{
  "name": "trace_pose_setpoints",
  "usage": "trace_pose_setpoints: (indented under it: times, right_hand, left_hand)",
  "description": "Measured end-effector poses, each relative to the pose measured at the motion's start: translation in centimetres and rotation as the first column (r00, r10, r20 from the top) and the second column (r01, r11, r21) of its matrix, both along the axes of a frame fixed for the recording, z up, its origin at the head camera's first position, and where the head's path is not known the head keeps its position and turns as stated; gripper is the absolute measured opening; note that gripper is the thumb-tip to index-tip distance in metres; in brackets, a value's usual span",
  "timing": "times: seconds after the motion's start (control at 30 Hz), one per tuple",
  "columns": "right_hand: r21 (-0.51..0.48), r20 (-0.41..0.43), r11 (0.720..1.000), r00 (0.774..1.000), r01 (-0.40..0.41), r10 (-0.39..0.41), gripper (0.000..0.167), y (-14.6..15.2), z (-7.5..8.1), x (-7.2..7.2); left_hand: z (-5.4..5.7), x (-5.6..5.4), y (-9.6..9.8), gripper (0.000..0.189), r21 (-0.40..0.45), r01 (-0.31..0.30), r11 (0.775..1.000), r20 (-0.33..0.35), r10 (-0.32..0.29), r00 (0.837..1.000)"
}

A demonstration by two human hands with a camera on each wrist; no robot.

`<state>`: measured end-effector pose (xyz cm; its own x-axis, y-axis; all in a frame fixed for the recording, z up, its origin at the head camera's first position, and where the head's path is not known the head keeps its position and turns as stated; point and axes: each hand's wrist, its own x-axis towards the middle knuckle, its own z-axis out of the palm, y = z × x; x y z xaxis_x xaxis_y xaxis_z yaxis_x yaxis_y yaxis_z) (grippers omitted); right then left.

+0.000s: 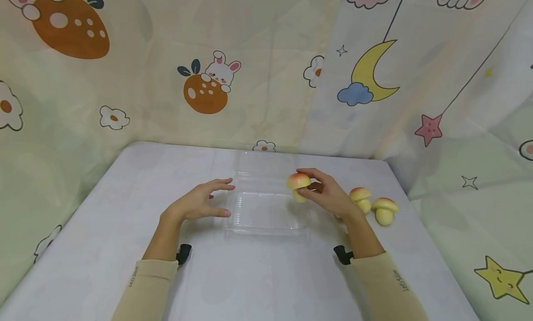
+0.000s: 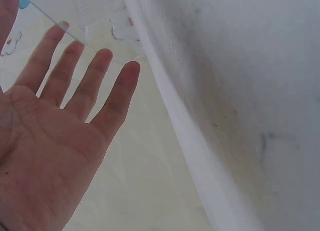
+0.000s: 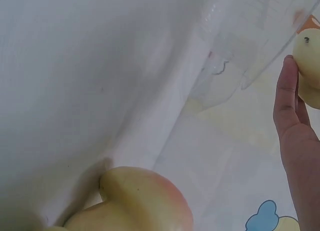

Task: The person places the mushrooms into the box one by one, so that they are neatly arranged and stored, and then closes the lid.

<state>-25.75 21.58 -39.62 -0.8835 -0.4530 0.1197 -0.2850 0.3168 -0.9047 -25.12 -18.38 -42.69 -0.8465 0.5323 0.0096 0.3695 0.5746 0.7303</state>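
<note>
A clear plastic container (image 1: pixel 266 212) with its lid (image 1: pixel 266 163) folded back lies on the table. My right hand (image 1: pixel 329 194) pinches a toy mushroom (image 1: pixel 299 180), with a red-yellow cap and pale stem, above the container's right side. The same mushroom (image 3: pixel 309 66) shows at the right edge of the right wrist view. At the container's left side my left hand (image 1: pixel 197 201) has its fingers spread and holds nothing. Its palm (image 2: pixel 50 141) faces the camera in the left wrist view, fingertips near the clear plastic edge.
To the right of the right hand lie more toy mushrooms, one (image 1: pixel 385 211) farther right and another (image 1: pixel 360 199) partly behind the wrist. Something yellow is mostly hidden under that forearm. A white-covered table (image 1: pixel 258 279) reaches back to a printed cloth (image 1: pixel 266 80).
</note>
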Motion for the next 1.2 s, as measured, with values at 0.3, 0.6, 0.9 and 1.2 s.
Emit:
trace_pose_setpoints:
  times: [0.3,0.6,0.9,1.2]
  right_hand:
    - [-0.013,0.016,1.000,1.000,-0.010,0.010,0.055,-1.1,-0.6,-0.6]
    - [-0.033,-0.021,0.998,0.999,-0.045,0.044,0.052,-2.6,-1.0,-1.7]
    - [-0.026,-0.001,0.997,0.997,-0.075,0.075,0.054,-4.4,-1.6,-2.2]
    - [-0.017,0.013,0.995,0.995,-0.097,0.097,0.056,-5.7,-2.1,-2.4]
  left_hand:
    - [-0.1,0.0,-0.3,0.080,0.005,-0.003,1.000,0.007,0.003,1.000]
    - [-0.5,-0.5,-0.3,0.079,0.016,0.004,1.000,0.018,-0.004,1.000]
    - [-0.6,0.1,-0.4,0.080,0.030,0.006,1.000,0.018,-0.007,1.000]
    - [-0.4,-0.2,0.0,0.078,0.013,-0.003,1.000,0.016,0.003,1.000]
